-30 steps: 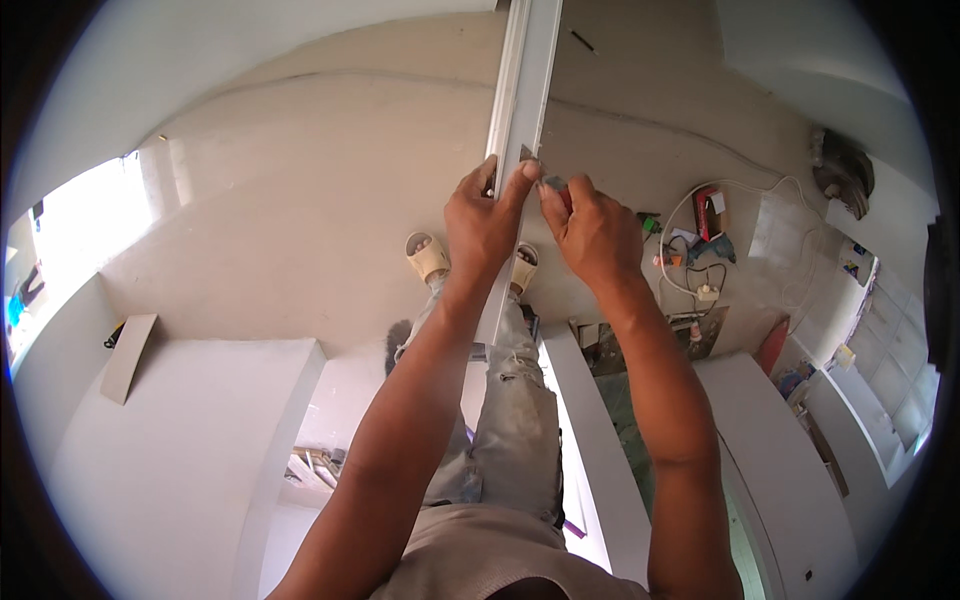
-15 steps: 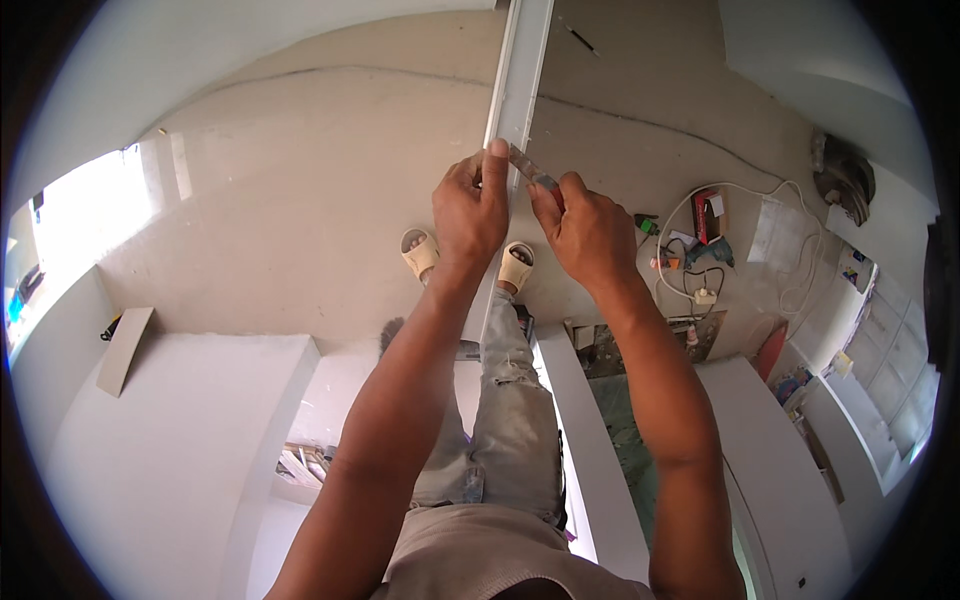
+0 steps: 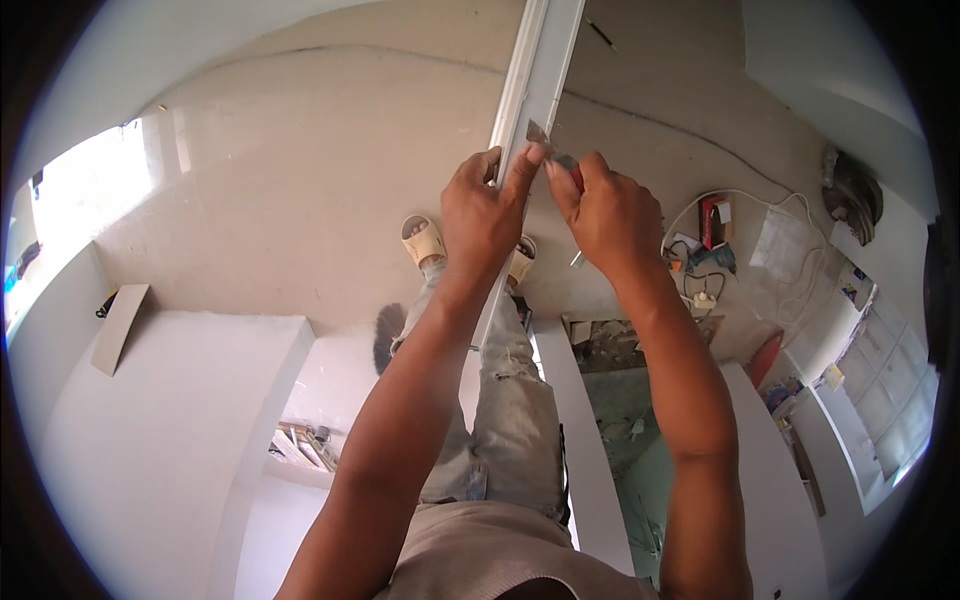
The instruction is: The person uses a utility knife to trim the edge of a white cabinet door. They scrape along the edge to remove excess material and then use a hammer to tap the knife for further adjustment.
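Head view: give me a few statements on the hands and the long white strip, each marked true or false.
1. Both hands are at the long white strip. True.
2. The right hand holds a small grey blade-like piece against the strip. True.
3. The left hand hangs free at the person's side. False: it grips the strip.
4. The person is barefoot. False: pale sandals are on the feet.

A small red and white box (image 3: 714,221) stands on the floor just beyond the right hand (image 3: 607,215), beside a tangle of cords. Farther right lies a pale, square plastic packet (image 3: 785,245), flat.
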A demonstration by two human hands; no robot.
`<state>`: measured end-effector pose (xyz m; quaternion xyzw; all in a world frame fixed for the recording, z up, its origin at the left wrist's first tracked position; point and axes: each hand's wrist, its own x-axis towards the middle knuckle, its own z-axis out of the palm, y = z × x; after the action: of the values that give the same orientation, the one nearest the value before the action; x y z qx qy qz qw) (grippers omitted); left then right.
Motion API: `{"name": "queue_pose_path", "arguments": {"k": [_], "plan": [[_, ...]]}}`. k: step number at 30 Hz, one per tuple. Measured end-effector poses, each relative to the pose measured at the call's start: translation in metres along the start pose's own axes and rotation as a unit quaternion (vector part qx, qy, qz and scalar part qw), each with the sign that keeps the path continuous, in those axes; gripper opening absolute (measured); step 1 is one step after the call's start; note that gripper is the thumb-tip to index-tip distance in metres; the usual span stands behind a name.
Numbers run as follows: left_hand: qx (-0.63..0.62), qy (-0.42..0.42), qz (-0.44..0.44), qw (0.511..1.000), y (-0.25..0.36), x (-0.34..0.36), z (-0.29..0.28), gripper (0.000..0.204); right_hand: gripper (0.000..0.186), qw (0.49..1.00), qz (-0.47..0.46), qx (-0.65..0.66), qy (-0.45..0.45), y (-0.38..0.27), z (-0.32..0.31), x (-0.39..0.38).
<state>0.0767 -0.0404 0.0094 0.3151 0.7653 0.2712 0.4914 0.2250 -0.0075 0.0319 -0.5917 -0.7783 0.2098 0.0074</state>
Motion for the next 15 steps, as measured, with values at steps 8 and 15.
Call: {"name": "queue_pose_path", "arguments": {"k": [8, 15], "plan": [[-0.034, 0.021, 0.086, 0.995, -0.014, 0.002, 0.003, 0.065, 0.039, 0.996, 0.025, 0.081, -0.040, 0.000, 0.007, -0.012], [0.001, -0.010, 0.128, 0.992, -0.016, -0.008, -0.002, 0.075, 0.039, 0.998, 0.039, 0.040, -0.043, -0.001, 0.006, -0.019]]}}
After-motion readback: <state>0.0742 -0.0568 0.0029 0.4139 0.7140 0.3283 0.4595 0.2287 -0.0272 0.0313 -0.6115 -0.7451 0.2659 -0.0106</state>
